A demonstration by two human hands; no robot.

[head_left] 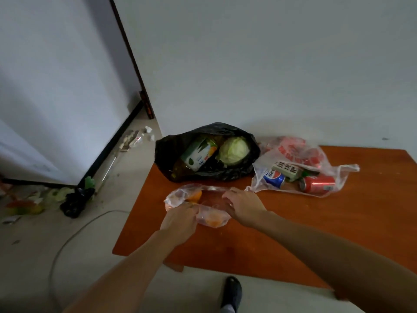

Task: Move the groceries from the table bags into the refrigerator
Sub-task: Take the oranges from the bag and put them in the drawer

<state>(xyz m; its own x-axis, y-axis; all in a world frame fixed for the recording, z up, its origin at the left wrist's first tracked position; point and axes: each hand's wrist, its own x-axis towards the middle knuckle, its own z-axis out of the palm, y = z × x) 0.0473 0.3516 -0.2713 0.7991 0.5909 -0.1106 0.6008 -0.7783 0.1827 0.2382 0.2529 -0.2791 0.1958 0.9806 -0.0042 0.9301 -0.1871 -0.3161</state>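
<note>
Orange table (327, 222), opening clear bag (214, 190) near front edge.
Pinching it tight with left hand (178, 224) and right hand (243, 205), maybe pulling its mouth wide to reach oranges (195, 196) inside; leaving black bag (228, 175) and can bag (293, 152) waiting behind.

My counter (293, 233) is orange-brown. The black bag (168, 152) is shiny and dark. The cabbage (234, 150) is pale green. The juice carton (198, 155) is white and green with a bit of orange. The drinks bag (291, 152) is see-through with red writing. The blue can (274, 180) has red and white on it, and the red can (318, 183) has small white marks. The fruit bag (213, 189) is see-through, and the oranges (195, 195) are bright orange. My shoe (231, 290) is nearly black.
</note>
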